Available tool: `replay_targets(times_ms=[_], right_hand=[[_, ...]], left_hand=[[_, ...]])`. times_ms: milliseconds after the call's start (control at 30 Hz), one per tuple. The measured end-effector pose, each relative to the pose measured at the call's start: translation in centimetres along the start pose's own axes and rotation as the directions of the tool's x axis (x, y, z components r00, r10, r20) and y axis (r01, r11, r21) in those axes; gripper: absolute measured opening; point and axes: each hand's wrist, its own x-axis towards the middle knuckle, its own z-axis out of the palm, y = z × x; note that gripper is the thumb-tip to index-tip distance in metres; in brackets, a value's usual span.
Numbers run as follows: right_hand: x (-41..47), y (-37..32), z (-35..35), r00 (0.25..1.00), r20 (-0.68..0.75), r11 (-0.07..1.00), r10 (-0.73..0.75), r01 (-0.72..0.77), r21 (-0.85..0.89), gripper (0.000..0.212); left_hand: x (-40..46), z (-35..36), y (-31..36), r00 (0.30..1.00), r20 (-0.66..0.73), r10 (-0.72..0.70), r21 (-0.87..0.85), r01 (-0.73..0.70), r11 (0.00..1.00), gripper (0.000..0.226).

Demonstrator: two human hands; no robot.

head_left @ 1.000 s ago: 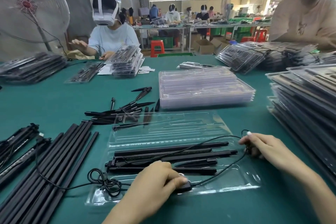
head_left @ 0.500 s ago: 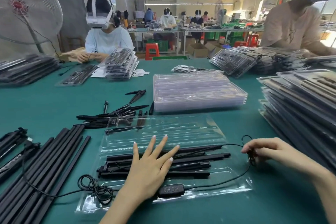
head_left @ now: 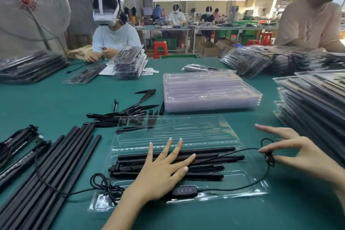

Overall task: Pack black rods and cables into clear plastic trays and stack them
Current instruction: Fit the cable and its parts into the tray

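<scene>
A clear plastic tray (head_left: 186,132) lies open on the green table in front of me. Several black rods (head_left: 214,158) rest in its near half. My left hand (head_left: 162,172) lies flat on the rods, fingers spread. A thin black cable (head_left: 233,189) with an inline controller (head_left: 184,191) runs along the tray's near edge and loops up the right side. My right hand (head_left: 298,153) pinches that cable's coiled end between thumb and forefinger just off the tray's right edge, other fingers spread.
Loose long black rods (head_left: 46,177) lie at the left, small black parts (head_left: 127,114) behind the tray. A stack of empty clear trays (head_left: 211,91) sits behind. Packed trays (head_left: 313,104) pile up at the right. Other people work across the table.
My left hand left the cable's controller and moved up to lie flat with spread fingers on the rods. My right hand kept the cable end and spread its other fingers.
</scene>
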Motion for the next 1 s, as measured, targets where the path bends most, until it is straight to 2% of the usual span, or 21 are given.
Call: replay_targets(times_ms=[67, 100, 133, 167, 233, 267, 300, 367, 467, 533, 600, 667, 733, 800, 867, 1000], right_hand=[[0.1, -0.4, 0.2, 1.0, -0.013, 1.0, -0.023, 0.023, -0.008, 0.03], [0.2, -0.2, 0.4, 0.999, -0.021, 0.999, -0.038, 0.038, -0.029, 0.031], [0.2, 0.0, 0.5, 0.999, -0.025, 0.998, -0.042, 0.04, -0.045, 0.031], [0.3, 0.1, 0.7, 0.998, -0.02, 0.997, -0.053, 0.052, -0.055, 0.029], [0.3, 0.0, 0.7, 0.997, -0.006, 0.993, -0.082, 0.081, -0.08, 0.009], [0.3, -0.2, 0.6, 0.998, 0.009, 0.994, -0.069, 0.07, -0.081, 0.017], [0.2, -0.3, 0.6, 0.997, 0.017, 0.991, -0.075, 0.077, -0.105, 0.029], [0.1, -0.1, 0.7, 0.998, 0.02, 0.992, -0.057, 0.058, -0.11, 0.036], [0.1, -0.4, 0.6, 0.999, 0.026, 0.994, -0.019, 0.022, -0.109, 0.007], [-0.2, -0.1, 0.7, 1.0, 0.029, 0.994, 0.005, -0.002, -0.11, 0.031], [-0.2, 0.0, 0.5, 0.999, 0.01, 0.995, 0.03, -0.029, -0.091, 0.045], [-0.2, -0.2, 0.3, 0.998, 0.003, 0.997, 0.062, -0.062, -0.036, 0.05], [-0.1, -0.4, 0.2, 0.997, 0.016, 0.997, 0.076, -0.076, -0.003, 0.049], [0.1, -0.9, 0.3, 0.996, -0.005, 0.995, 0.09, -0.09, 0.05, 0.042], [0.2, -1.1, 0.6, 0.993, -0.04, 0.988, 0.113, -0.107, 0.111, 0.04], [0.2, -1.5, 1.4, 0.99, -0.038, 0.982, 0.138, -0.132, 0.133, 0.031]], left_hand=[[-0.1, 0.2, -0.2, 1.0, -0.022, 0.008, -0.015, -0.008, 1.0, 0.047], [-0.1, 0.2, -0.3, 0.999, -0.035, 0.016, -0.077, -0.019, 0.997, 0.054], [-0.1, 0.1, -0.4, 0.998, -0.056, 0.019, -0.212, -0.031, 0.977, 0.061], [-0.2, -0.3, -0.6, 0.995, -0.097, 0.005, -0.41, -0.044, 0.911, 0.068], [-0.5, -1.3, -1.1, 0.978, -0.184, -0.103, -0.748, -0.071, 0.659, 0.081], [-0.7, -1.6, -1.5, 0.969, -0.188, -0.158, -0.816, -0.065, 0.574, 0.087], [-0.8, -1.7, -1.8, 0.966, -0.178, -0.186, -0.833, -0.048, 0.551, 0.093], [-1.0, -1.7, -1.9, 0.972, -0.171, -0.161, -0.799, -0.042, 0.6, 0.102], [-0.5, -1.3, -1.6, 0.969, -0.211, -0.129, -0.684, -0.053, 0.727, 0.101], [-0.5, -1.2, -1.5, 0.955, -0.265, -0.136, -0.62, -0.061, 0.783, 0.096], [-0.7, -1.1, -1.5, 0.945, -0.31, -0.103, -0.534, -0.084, 0.841, 0.089], [-0.9, -1.1, -1.5, 0.957, -0.291, 0.015, -0.397, -0.135, 0.908, 0.09], [-0.9, -1.3, -1.3, 0.966, -0.216, 0.142, -0.222, -0.191, 0.956, 0.098], [-0.6, -1.3, -0.8, 0.971, -0.161, 0.175, -0.134, -0.197, 0.971, 0.096], [-0.5, -0.9, 0.3, 0.978, -0.18, 0.108, -0.133, -0.133, 0.982, 0.083], [-0.9, 0.8, 2.7, 0.962, -0.273, -0.021, -0.218, -0.04, 0.975, 0.034]])
